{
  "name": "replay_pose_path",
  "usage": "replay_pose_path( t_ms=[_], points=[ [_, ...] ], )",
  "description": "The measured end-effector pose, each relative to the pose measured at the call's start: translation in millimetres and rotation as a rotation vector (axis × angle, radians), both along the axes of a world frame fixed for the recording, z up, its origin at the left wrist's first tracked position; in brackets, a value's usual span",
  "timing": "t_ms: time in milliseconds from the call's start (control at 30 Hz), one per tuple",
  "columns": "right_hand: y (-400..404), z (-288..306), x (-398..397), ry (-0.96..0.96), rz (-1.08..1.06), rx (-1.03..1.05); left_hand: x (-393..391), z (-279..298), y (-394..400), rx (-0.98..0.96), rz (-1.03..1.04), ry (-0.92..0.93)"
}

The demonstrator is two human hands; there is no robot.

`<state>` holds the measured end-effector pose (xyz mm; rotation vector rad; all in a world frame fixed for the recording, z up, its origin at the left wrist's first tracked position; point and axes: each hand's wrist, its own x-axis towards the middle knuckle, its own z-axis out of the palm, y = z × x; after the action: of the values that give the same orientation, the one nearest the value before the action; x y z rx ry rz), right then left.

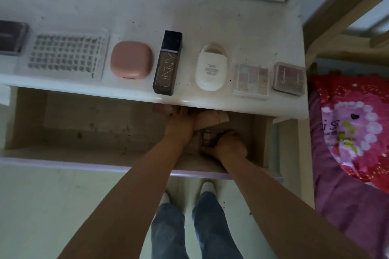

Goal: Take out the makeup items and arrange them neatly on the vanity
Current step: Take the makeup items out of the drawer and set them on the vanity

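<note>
both hands down in open beige wooden drawer (88, 124), right end. left hand (179, 124) reaching far under white vanity top (147, 10), fingers touching small pink item (162, 109) at back, grip hidden by vanity edge so can't tell. right hand (228, 145) fingers curled round small dark-framed palette (209, 137), nearer front. already lined up along vanity's near edge, left to right: dark purple case (12, 38), clear lash tray (67, 54), pink rounded compact (131, 60), dark foundation bottle (168, 63), white cream bottle (211, 67), pastel eyeshadow palette (251, 80), mauve blush case (290, 79).
</note>
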<state>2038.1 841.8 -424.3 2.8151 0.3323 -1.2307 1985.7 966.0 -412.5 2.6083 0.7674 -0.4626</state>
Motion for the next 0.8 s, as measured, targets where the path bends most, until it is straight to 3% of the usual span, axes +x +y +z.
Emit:
replay_pose_path(
  t_ms=[233,367,500,667,800],
  points=[
    [0,-3,-2,-0.060,-0.044,0.048,-38,14,28,0.102,-0.142,0.255],
    [14,-9,-8,-0.090,0.036,-0.011,-58,35,40,0.012,-0.171,0.389],
    [15,-1,-7,-0.085,-0.022,0.001,-67,57,54,-0.075,-0.132,0.475],
    [-5,71,3,0.017,0.173,0.241,-82,101,50,-0.225,-0.107,0.312],
    [-36,145,24,-0.041,0.242,0.465,-70,150,33,-0.202,-0.225,0.111]
  ],
)
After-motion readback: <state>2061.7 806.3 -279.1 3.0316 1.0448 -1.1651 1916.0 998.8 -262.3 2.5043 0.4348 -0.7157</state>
